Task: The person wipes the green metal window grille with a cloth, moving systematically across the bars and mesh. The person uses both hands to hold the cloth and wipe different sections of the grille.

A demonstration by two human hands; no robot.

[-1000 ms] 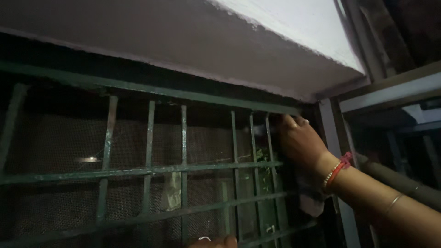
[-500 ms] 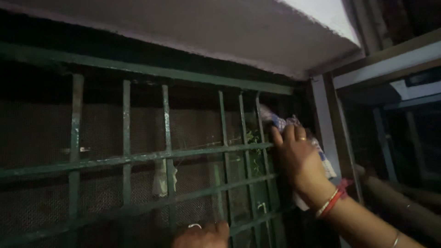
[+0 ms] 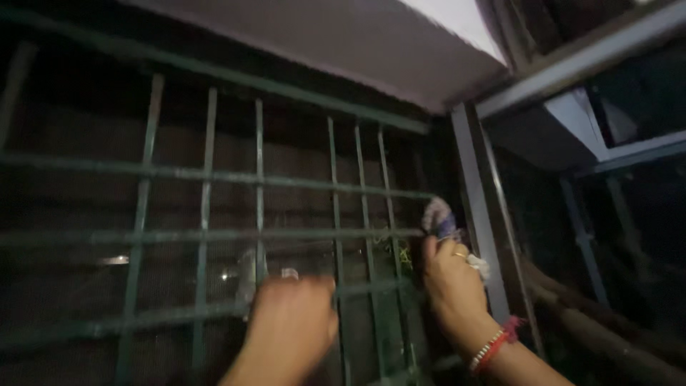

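two hands up at green grille, i see both from below. right hand pressed against grille's right end, beside grey frame post, fingers closed on crumpled cloth; cloth pokes out above fingers, touching bars. ring on one finger, red and white bangles at wrist. left hand lower, blurred, knuckles against lower crossbar; can't tell if it grips. dark mesh behind bars. pale slab overhead.
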